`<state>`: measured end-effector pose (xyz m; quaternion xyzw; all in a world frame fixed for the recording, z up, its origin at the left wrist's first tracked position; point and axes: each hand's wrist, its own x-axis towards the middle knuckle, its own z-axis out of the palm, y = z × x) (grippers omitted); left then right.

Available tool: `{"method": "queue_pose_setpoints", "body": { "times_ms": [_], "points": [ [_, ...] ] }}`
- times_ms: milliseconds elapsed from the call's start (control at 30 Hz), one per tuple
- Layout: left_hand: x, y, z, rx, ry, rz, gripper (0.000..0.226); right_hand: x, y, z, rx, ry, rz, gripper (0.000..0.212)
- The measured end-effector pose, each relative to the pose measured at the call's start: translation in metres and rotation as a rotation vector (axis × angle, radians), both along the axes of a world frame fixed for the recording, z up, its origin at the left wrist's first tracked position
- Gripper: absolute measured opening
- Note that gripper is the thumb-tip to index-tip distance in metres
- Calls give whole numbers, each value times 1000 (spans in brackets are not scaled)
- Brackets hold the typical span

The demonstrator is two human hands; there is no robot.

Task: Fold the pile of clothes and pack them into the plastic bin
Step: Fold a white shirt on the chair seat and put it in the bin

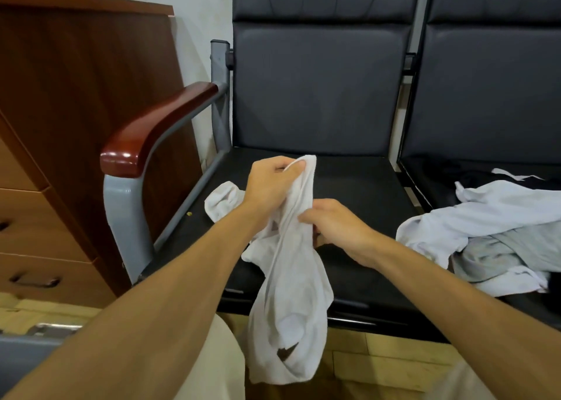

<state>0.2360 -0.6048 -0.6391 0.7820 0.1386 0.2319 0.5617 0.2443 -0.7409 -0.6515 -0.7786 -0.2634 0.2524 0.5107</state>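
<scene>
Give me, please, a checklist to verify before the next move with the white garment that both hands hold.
1. Upper grip: the left hand holds the white garment at its top edge: ok.
2. Lower grip: the right hand pinches it near the middle: ok.
3. Garment spread out for folding: not ok, it hangs bunched past the seat's front edge.
4. Bare room on the black seat to lay it: ok.
5. The pile of clothes lies apart, on the next seat: ok.
6. The plastic bin in reach: cannot tell, not in view.

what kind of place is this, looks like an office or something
Probably an office or waiting room: linked black padded seats with a wooden armrest, and a wooden drawer cabinet beside them.
</scene>
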Motion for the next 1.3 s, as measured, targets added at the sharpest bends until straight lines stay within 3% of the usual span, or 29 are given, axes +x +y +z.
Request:
{"method": "queue_pose_setpoints", "body": {
  "times_ms": [67, 233, 367, 433, 533, 633, 700, 800, 867, 967, 1000, 1067, 1167, 1300],
  "points": [
    [6, -3, 0, -40, -7, -20, 10, 5, -5, 4, 64, 86, 19, 20],
    [16, -8, -1, -220, 26, -143, 11, 12, -11, -1, -24, -74, -123, 14],
    [24, -2, -7, -290, -44, -129, 16, 40, -23, 5, 207, 196, -359, 22],
    [25, -3, -14, -124, -77, -114, 21, 59, -34, 3, 318, 276, -570, 25],
    [17, -11, -28, 158, -45, -254, 19, 78, -56, -10, 198, 281, -759, 34],
    [3, -17, -45, 336, 261, -637, 19, 83, -69, -18, 148, 383, -789, 41],
    [-1, -15, -59, 576, 470, -757, 39, 85, -74, -19, 176, 406, -804, 39],
    [-1, -15, -69, 587, 489, -772, 58, 82, -72, -17, 210, 441, -809, 33],
    [2, -18, -74, 619, 420, -783, 51, 78, -70, -15, 230, 465, -809, 32],
    [8, -19, -82, 696, 304, -747, 14, 75, -70, -13, 279, 487, -800, 37],
    [10, -16, -82, 675, 288, -722, 7, 74, -72, -12, 325, 512, -781, 39],
    [11, -13, -78, 527, 300, -664, 18, 72, -75, -12, 393, 560, -736, 41],
    [8, -1, -54, 23, 236, -425, 19, 72, -80, -11, 383, 537, -726, 38],
    [2, 34, -25, -599, 13, -118, 20, 73, -79, -9, 379, 495, -709, 25]
  ]
}}
